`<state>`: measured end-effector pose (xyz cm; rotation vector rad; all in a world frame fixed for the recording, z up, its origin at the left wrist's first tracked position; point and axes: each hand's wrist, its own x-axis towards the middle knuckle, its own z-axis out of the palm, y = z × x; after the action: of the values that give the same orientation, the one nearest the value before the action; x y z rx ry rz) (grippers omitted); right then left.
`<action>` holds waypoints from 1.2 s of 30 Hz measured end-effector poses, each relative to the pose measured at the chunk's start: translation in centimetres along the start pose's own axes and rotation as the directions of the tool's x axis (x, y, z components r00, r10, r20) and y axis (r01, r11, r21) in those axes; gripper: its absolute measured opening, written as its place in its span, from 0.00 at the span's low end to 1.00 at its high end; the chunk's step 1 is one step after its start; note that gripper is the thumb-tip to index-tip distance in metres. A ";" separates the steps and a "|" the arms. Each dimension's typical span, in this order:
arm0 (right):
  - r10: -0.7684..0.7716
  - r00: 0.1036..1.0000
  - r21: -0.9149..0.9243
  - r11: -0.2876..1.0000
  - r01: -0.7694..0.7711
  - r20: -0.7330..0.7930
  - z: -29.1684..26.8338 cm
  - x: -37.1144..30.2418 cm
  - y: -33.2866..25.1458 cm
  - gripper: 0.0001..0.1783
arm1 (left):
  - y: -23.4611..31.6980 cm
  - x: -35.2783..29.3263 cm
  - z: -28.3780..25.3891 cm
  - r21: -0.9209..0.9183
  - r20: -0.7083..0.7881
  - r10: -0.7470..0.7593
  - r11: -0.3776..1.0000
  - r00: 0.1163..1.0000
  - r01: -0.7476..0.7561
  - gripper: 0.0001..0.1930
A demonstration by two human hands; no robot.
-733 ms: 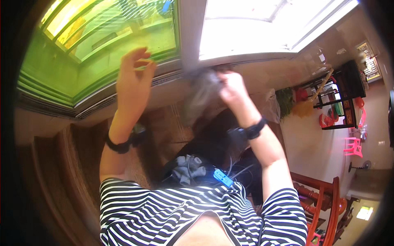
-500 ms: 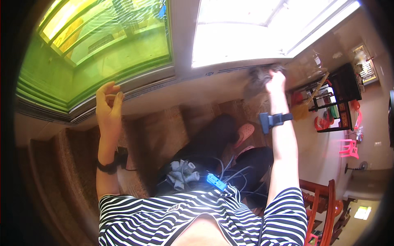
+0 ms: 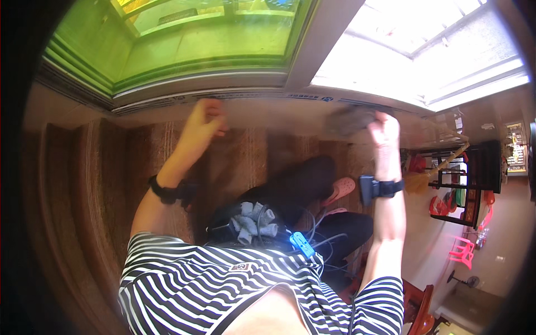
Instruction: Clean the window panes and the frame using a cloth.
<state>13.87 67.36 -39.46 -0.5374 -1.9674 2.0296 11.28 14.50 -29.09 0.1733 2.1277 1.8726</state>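
Observation:
My right hand [image 3: 385,131] grips a dark grey rag [image 3: 347,120], smeared by motion, against the wall just below the bright window [image 3: 413,50]. A black band with a small box is strapped to that wrist. My left hand [image 3: 205,120] is beside the ledge under the green-tinted window [image 3: 206,47]. Its fingers are loosely curled, apart from the thumb, with nothing visible between them. The window frame [image 3: 301,67] runs between the two panes, with a dark track along its lower edge.
Brown stairs [image 3: 106,173] lie below and to the left. A wooden railing [image 3: 419,304] stands at the lower right. Beyond it are a pink stool [image 3: 462,251], a fan [image 3: 470,281] and a dark table [image 3: 472,167]. Cables and a blue device [image 3: 301,244] hang at my waist.
The view has shifted and turned along the window. My left hand has come in toward the middle and lower. The rag in my right hand has moved along below the window.

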 end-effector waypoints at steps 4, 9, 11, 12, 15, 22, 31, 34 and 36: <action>0.090 0.962 0.495 0.843 -0.211 0.257 19.2 -9.1 -6.4 0.03 | -3.8 -0.5 1.7 -0.005 0.168 -0.094 0.995 0.981 0.097 0.23; -0.362 0.853 -0.030 0.915 0.402 0.376 28.3 -11.9 -3.7 0.05 | -4.0 1.0 4.9 -0.483 0.399 -0.205 0.782 0.894 0.395 0.32; -0.328 0.877 0.089 0.944 0.318 0.351 30.5 -12.7 -3.9 0.13 | -4.6 0.8 4.4 -0.705 0.425 -0.117 0.579 0.898 0.409 0.34; -0.023 0.878 0.102 0.994 -0.029 0.478 30.7 -13.3 -5.4 0.14 | -5.0 0.8 4.2 -0.805 0.446 -0.070 0.403 0.892 0.434 0.34; 0.133 0.756 -0.023 0.988 -0.154 0.641 30.7 -13.9 -6.4 0.13 | -4.4 0.7 4.3 -0.893 0.413 -0.078 0.158 0.907 0.421 0.32; 0.221 0.755 0.035 0.951 -0.308 0.617 24.0 -14.7 -12.2 0.22 | -6.3 3.5 5.0 -0.927 0.301 0.058 -0.216 0.952 0.307 0.23; 0.371 0.883 -0.123 0.929 -0.350 0.287 1.8 -16.5 -8.1 0.30 | -2.5 1.6 -0.1 -0.985 0.138 -0.357 -0.148 0.924 0.090 0.20; 0.425 0.905 -0.176 0.893 -0.414 0.026 -5.1 -18.1 -6.3 0.27 | -5.1 0.8 -3.5 -0.996 0.060 -0.297 -0.086 0.953 0.036 0.19; 0.393 0.913 -0.197 0.892 -0.407 -0.105 -8.7 -19.4 -5.3 0.26 | -7.9 0.0 -5.7 -0.266 -0.224 0.227 0.921 0.948 -0.284 0.18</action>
<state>34.72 66.99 -32.69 -1.1272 -2.1954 1.9906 10.43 7.92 -36.29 0.2248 1.9850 2.4247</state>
